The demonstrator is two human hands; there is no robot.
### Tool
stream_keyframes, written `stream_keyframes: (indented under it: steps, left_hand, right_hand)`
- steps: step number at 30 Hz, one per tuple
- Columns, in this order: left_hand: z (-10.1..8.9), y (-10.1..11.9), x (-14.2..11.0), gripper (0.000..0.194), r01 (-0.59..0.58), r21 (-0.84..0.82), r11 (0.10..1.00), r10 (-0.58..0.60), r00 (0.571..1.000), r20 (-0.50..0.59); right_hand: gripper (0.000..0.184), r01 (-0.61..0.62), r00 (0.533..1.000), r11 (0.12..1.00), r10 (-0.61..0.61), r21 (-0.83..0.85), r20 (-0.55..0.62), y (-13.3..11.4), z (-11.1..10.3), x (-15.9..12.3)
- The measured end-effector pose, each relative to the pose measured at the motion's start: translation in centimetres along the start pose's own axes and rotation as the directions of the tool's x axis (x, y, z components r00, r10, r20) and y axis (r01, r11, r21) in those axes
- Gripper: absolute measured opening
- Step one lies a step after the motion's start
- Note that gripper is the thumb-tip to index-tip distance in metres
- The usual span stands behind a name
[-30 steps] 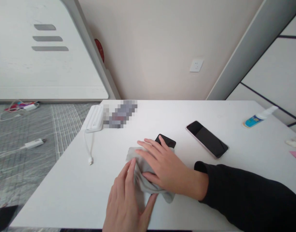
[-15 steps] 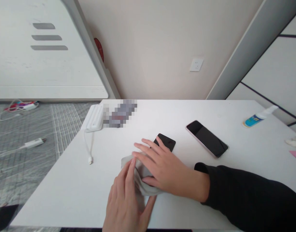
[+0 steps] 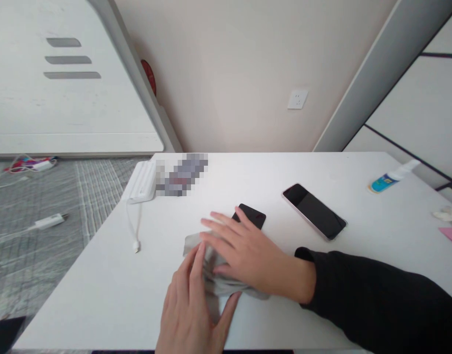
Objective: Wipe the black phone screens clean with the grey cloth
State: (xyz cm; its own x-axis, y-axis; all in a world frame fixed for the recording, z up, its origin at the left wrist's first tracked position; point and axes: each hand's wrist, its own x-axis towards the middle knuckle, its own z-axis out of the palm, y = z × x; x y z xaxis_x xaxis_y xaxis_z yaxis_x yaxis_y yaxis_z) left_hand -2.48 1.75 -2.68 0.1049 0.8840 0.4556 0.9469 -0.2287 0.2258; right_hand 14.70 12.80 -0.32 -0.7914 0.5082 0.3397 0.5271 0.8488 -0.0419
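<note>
Two hands are seen at work on a grey cloth [image 3: 214,282] near the front edge of the white bench [image 3: 100,290]. The right hand [image 3: 248,255] is laid flat, palm down, fingers spread, on top of the cloth; nothing is gripped by it. The left hand [image 3: 192,309] is placed at the near side of the cloth, fingers extended and pressed on the fabric, thumb out to the right; it is open too. The cloth is bunched and creased beneath both palms, and one corner is seen protruding to the left of the right fingertips.

A small black phone [image 3: 250,216] is partly covered by the right hand and the cloth; only its far end is visible. A larger phone [image 3: 314,211], dark screen up, is laid well apart to the right, angled on the bench. A spray bottle [image 3: 391,177] with a blue label is lying on its side near the far right edge. A white power bank [image 3: 143,182] with a cable [image 3: 135,228] is placed at the far left corner, beside a blurred item that cannot be identified. A black sleeve [image 3: 377,300] is worn on the right arm.
</note>
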Motion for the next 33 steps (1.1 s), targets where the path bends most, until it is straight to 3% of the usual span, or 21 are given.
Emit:
stream_keyframes:
  steps: [5,7,12,14,17,19,23,26,31,33]
  left_hand:
    - [0.0,0.3,0.2,0.084,0.012,0.018,1.000,-0.012,1.000,-0.024]
    - [0.0,0.3,0.2,0.083,0.010,0.015,1.000,-0.009,1.000,-0.028]
    - [-0.1,0.3,0.1,0.080,0.003,-0.004,1.000,-0.003,1.000,-0.005]
    - [-0.2,0.3,0.1,0.081,0.009,0.002,1.000,-0.009,1.000,-0.009]
    - [-0.2,0.4,0.2,0.082,0.015,0.019,1.000,-0.014,1.000,-0.017]
    - [-0.1,0.3,0.3,0.082,0.010,0.023,1.000,-0.010,1.000,-0.019]
    - [-0.1,0.1,0.3,0.080,-0.002,0.010,1.000,0.002,1.000,-0.011]
    - [-0.1,0.2,0.1,0.079,0.018,-0.013,1.000,-0.018,1.000,0.017]
    - [-0.2,0.4,0.1,0.084,0.033,0.004,0.999,-0.033,0.999,-0.001]
    - [-0.2,0.4,0.1,0.084,0.035,0.005,0.999,-0.035,0.999,-0.003]
  right_hand:
    - [0.057,-0.277,0.960,0.952,0.271,-0.131,-0.065,5.2,-0.2,0.1]
    - [0.055,-0.259,0.965,0.958,0.253,-0.123,-0.065,4.4,-0.2,0.0]
    - [0.049,-0.007,1.000,0.999,0.007,0.031,-0.003,-0.8,0.0,-0.2]
    - [0.047,-0.031,0.999,0.999,0.032,0.026,-0.007,0.0,-0.1,-0.1]
    - [0.036,-0.149,0.989,0.989,0.149,-0.018,-0.019,3.2,-0.2,0.1]
    - [0.034,-0.149,0.989,0.989,0.148,-0.021,-0.015,4.0,-0.1,0.0]
    - [0.039,-0.034,0.999,0.997,0.032,0.065,0.033,0.5,0.1,-0.6]
    - [0.054,-0.004,0.995,0.981,-0.016,0.196,0.099,-1.2,0.1,-0.8]
    - [0.064,-0.199,0.975,0.968,0.180,0.152,0.127,2.3,0.4,-0.7]
    - [0.066,-0.242,0.967,0.962,0.228,0.127,0.115,2.3,0.2,-0.8]
